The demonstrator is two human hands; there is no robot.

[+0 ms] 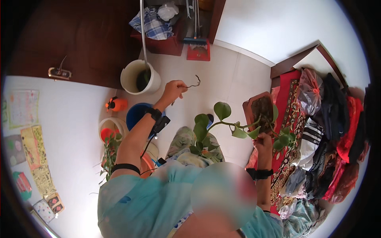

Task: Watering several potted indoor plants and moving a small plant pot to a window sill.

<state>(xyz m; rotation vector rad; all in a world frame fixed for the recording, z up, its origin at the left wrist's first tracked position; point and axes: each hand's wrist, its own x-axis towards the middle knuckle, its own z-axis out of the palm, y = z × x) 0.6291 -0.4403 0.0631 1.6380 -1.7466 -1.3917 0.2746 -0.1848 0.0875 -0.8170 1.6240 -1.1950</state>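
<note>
My left hand (173, 92) is out in front, its fingers pinched on a thin, dry brown stem (193, 85) that curls at its far end. On the right, my right hand (263, 145) closes at the near end of a brown rectangular planter (249, 113), its fingertips partly covered by leaves. The planter is tilted, with dark soil showing inside. From it a trailing plant (222, 110) with round green leaves reaches left over my lap, and more leaves hang on the right.
A white bucket (154, 85) with a pole in it stands ahead of me. Left are an orange spray bottle (117, 104), a blue bucket (137, 115) and another leafy plant (111, 152). A red dustpan (198, 53) lies ahead; bagged clothes (313, 139) cover a patterned rug (286, 99) at right.
</note>
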